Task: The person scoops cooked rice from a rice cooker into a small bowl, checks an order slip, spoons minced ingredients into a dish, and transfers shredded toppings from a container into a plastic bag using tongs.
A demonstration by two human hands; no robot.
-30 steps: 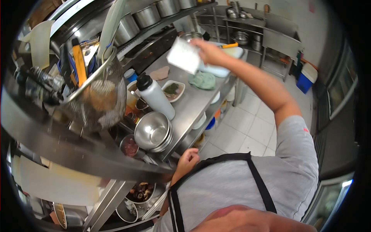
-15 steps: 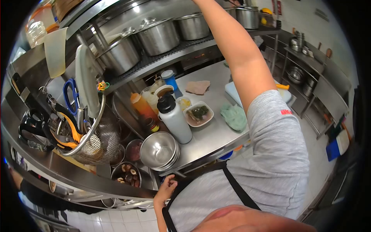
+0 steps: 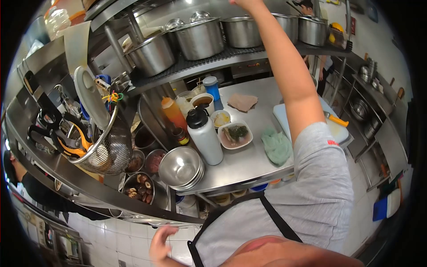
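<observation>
Right hand (image 3: pixel 247 3): at the top edge of the frame, mostly cut off; grip state cannot be told, nor whether it holds anything. Arm is extended over the metal shelf (image 3: pixel 204 69). Nearest things to this hand are the stockpots: the lidded-height row along the upper frame, with one pot (image 3: pixel 241 33) just left of the forearm and another (image 3: pixel 284 29) partly behind it.

Left hand (image 3: pixel 163 242): lower left of centre, blurred, in front of the floor tiles. Grip appears open, fingers loosely bent, nothing seen in it. Nearest items are the stacked steel bowls (image 3: pixel 179 167) and the pan of mushrooms (image 3: pixel 140 189), both apart from it.

Counter (image 3: pixel 231 173), mid-frame: white bottle (image 3: pixel 205 138) beside the bowls; square dish (image 3: pixel 235 135) right of it; crumpled green bag or cloth (image 3: pixel 276 146); cutting board (image 3: pixel 282 118) partly hidden by the arm, orange-handled knife (image 3: pixel 336 119) on it.

Technique (judgement): for the overhead reach, carry the forearm high enough to miss the pot rims; keep elbow and sleeve off the knife and board; left hand is best kept clear of the bowl stack.
</observation>
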